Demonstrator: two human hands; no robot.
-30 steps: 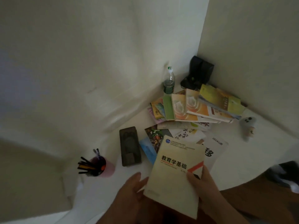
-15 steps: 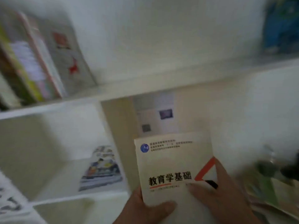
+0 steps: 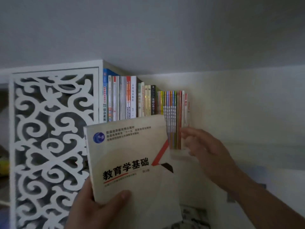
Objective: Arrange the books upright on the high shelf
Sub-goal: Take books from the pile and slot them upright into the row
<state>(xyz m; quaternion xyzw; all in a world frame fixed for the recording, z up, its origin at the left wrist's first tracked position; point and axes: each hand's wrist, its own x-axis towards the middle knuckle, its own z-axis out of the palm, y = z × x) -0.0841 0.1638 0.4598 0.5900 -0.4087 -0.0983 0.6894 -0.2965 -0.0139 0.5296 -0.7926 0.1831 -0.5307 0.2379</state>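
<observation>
My left hand (image 3: 99, 207) grips a cream paperback book (image 3: 132, 162) by its lower left corner, thumb across the cover, and holds it up in front of the high shelf (image 3: 179, 154). A row of upright books (image 3: 142, 101) stands on that shelf, running from a blue spine on the left to thin coloured spines on the right. My right hand (image 3: 208, 151) reaches to the right end of the row, fingers extended and touching the outermost thin books. The cream book hides the lower part of the row.
A white carved lattice panel (image 3: 49, 146) closes the shelf unit on the left. A pale wall (image 3: 247, 104) lies right of the row. The ceiling is close above. Printed paper (image 3: 193, 217) shows below the held book.
The view swung up from the desk and lower shelves to the high shelf. The cream book rose with my left hand. My right hand let go of it and reached to the row's right end.
</observation>
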